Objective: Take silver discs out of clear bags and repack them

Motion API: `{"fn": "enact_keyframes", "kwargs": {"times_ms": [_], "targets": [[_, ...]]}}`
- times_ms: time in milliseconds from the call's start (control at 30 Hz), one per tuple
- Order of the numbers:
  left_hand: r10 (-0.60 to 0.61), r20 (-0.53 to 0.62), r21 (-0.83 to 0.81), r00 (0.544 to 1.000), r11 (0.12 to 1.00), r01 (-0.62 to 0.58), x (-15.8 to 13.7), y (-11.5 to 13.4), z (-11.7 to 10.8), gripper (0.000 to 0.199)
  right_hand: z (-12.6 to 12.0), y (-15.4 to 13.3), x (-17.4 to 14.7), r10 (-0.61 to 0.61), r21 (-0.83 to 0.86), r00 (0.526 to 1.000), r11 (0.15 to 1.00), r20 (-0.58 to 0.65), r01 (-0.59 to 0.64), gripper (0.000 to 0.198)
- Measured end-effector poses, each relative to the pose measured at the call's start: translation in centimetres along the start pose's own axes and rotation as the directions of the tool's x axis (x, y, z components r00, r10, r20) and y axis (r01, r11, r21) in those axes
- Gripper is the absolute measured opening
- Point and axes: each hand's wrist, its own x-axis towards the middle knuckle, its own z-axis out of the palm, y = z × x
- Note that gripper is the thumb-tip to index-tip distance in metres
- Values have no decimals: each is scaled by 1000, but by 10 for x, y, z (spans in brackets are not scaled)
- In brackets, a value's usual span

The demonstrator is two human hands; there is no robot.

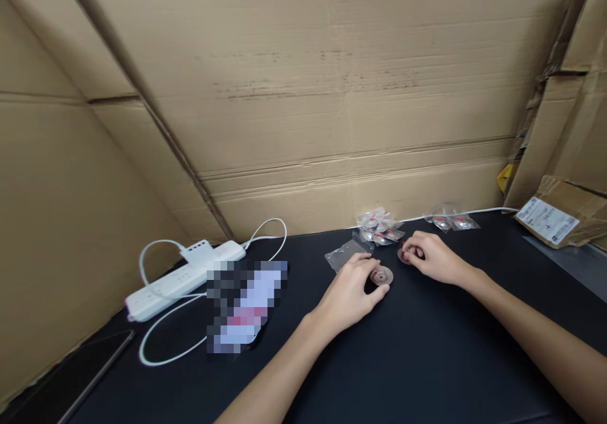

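Note:
My left hand (349,292) rests on the black tabletop, its thumb and fingers curved around the edge of a round silvery disc (383,277) with a small hole in its middle. To its right, my right hand (432,258) pinches a second, smaller-looking disc (403,256) that has a bit of red at its top. The fingers partly cover this second disc. A flat clear plastic bag (342,256) lies just beyond my left hand. Behind both hands is a heap of clear bags (377,225) holding shiny round pieces with red marks.
More bagged round pieces (450,222) lie behind my right hand. On the left are a white power strip (165,291) with looping cables and a pixelated phone-like object (249,313). A labelled cardboard package (552,218) sits at right. Cardboard walls (332,108) enclose the table.

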Motion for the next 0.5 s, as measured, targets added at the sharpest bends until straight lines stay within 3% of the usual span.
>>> {"fn": "enact_keyframes", "kwargs": {"times_ms": [100,333,500], "targets": [[35,7,14,999,999,-36,1,-1,0,22,-2,-1,-1,-31,-22,995,999,93,33,13],[76,25,-10,997,997,-76,1,8,-1,9,6,-11,-3,-55,-273,994,959,94,79,20],[63,28,-15,998,998,-63,2,11,-2,7,14,-20,-2,45,-350,998,936,47,-25,27]]}}
